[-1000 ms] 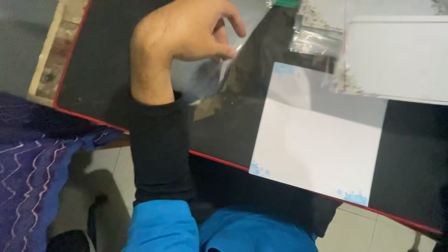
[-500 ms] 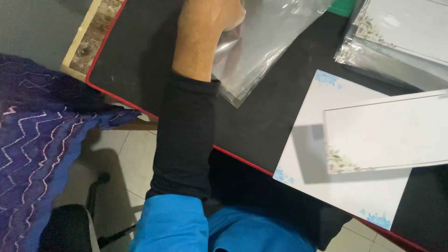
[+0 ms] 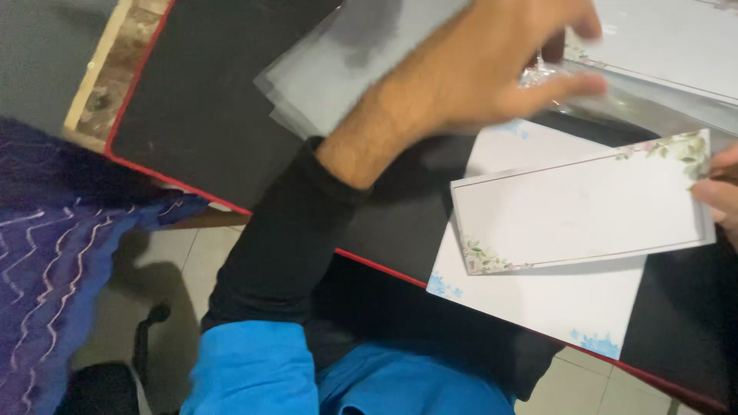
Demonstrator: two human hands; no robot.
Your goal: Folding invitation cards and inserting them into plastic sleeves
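Pinched at its right end by the right hand [image 3: 719,201], of which only fingertips are seen at the frame's right edge, a long floral-bordered card [image 3: 580,207] is held tilted above a white sheet with blue corner prints [image 3: 538,296], apparently to keep it clear of the pile. Blurred, the left hand [image 3: 477,65] is closed on clear plastic sleeves [image 3: 615,92] near the black table's [image 3: 200,115] far edge. More sleeves [image 3: 338,69] are fanned beside it.
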